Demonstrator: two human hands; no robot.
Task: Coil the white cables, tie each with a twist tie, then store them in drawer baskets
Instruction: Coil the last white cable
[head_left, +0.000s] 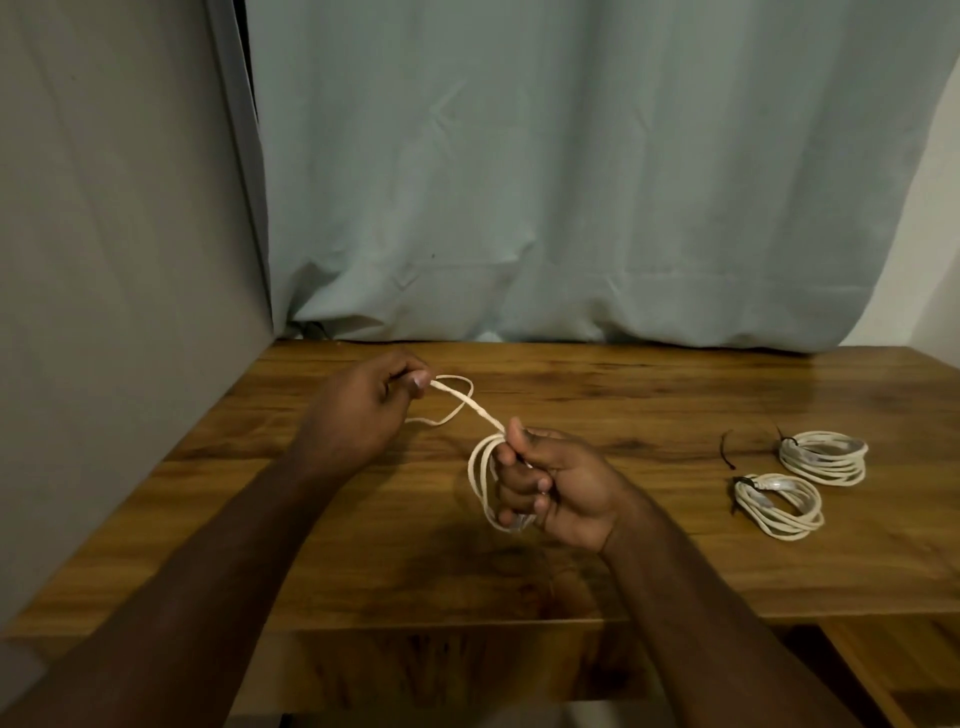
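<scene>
My right hand (558, 488) grips a partly wound coil of white cable (480, 480) above the wooden table (363, 561); several loops hang around its fingers. My left hand (363, 405) pinches the cable's free length up and to the left, and the strand runs taut between the two hands. A slack loop of the same cable trails on the table below the left hand. At the right lie two coiled white cables, the nearer coil (779, 506) and the farther coil (826, 457), each bound by a dark twist tie. A loose black twist tie (724, 449) lies just left of them.
A pale blue curtain (571, 182) hangs behind the table's back edge, and a grey wall (114, 234) closes the left side. A lower wooden surface (893, 670) shows at the bottom right, below the table's front edge. No drawer baskets are in view.
</scene>
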